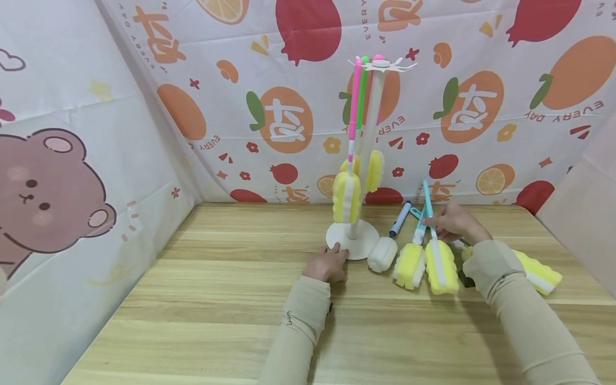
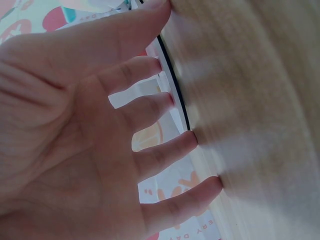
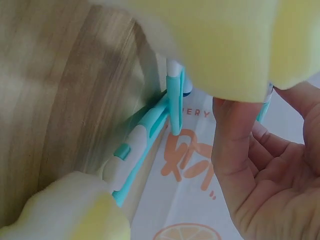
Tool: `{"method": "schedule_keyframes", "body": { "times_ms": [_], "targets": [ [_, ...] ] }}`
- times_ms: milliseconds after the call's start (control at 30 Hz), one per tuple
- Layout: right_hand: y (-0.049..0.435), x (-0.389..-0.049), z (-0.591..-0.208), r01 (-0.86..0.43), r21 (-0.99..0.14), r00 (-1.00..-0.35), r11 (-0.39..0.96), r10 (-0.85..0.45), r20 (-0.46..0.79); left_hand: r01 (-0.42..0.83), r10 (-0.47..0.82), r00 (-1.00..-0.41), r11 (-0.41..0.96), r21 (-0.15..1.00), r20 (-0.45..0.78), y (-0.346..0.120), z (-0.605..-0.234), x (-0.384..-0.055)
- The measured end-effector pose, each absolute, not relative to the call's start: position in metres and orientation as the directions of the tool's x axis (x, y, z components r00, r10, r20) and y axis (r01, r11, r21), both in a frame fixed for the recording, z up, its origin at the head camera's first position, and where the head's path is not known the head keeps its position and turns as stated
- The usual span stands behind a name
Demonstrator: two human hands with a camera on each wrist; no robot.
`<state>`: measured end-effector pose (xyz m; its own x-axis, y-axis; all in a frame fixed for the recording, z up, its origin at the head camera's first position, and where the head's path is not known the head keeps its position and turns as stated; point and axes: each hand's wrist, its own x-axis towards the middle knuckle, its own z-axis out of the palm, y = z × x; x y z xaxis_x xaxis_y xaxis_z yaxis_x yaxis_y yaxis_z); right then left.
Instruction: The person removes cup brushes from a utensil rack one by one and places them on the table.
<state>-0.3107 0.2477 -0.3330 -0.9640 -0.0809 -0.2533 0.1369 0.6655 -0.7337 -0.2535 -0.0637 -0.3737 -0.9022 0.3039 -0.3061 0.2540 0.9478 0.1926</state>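
Note:
A white stand with a round base (image 1: 367,243) has yellow-and-white sponge brushes hung from its top hooks, one with a pink handle (image 1: 355,101) and another with a green handle (image 1: 362,96). At the front rim of that base rests my left hand (image 1: 327,264), its fingers spread; fingertips (image 2: 187,140) meet the rim and the tabletop in the left wrist view. My right hand (image 1: 454,222) pinches a teal-handled sponge brush (image 1: 441,270) near where handle meets sponge. In the right wrist view its yellow sponge head (image 3: 230,45) hangs close to the camera, covering part of the fingers.
Left of the held brush lie another teal-handled sponge brush (image 1: 410,267) and a white sponge brush (image 1: 383,254) with a grey-blue handle. A further yellow-and-white sponge (image 1: 541,272) is partly behind the right sleeve. Fruit-printed cloth (image 1: 284,59) walls off the table's back.

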Motion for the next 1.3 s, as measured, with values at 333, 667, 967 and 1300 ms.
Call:
{"method": "schedule_keyframes", "body": {
  "times_ms": [333, 667, 967, 1300],
  "targets": [
    [0.248, -0.311, -0.337, 0.148, -0.714, -0.962, 0.684, -0.066, -0.263, 0.247, 0.298, -0.901, 0.949, 0.194, -0.313, -0.064, -0.373, -0.253],
    [0.249, -0.311, -0.341, 0.18, -0.702, -0.955, 0.689, -0.05, -0.293, 0.251, 0.301, -0.901, 0.949, 0.191, -0.312, -0.063, -0.374, -0.254],
    [0.251, -0.309, -0.344, 0.201, -0.685, -0.946, 0.7, -0.042, -0.32, 0.236, 0.289, -0.905, 0.951, 0.198, -0.313, -0.062, -0.374, -0.253],
    [0.252, -0.309, -0.346, 0.175, -0.655, -0.929, 0.735, -0.097, -0.357, 0.235, 0.29, -0.905, 0.951, 0.201, -0.31, -0.063, -0.374, -0.253]
  ]
}}
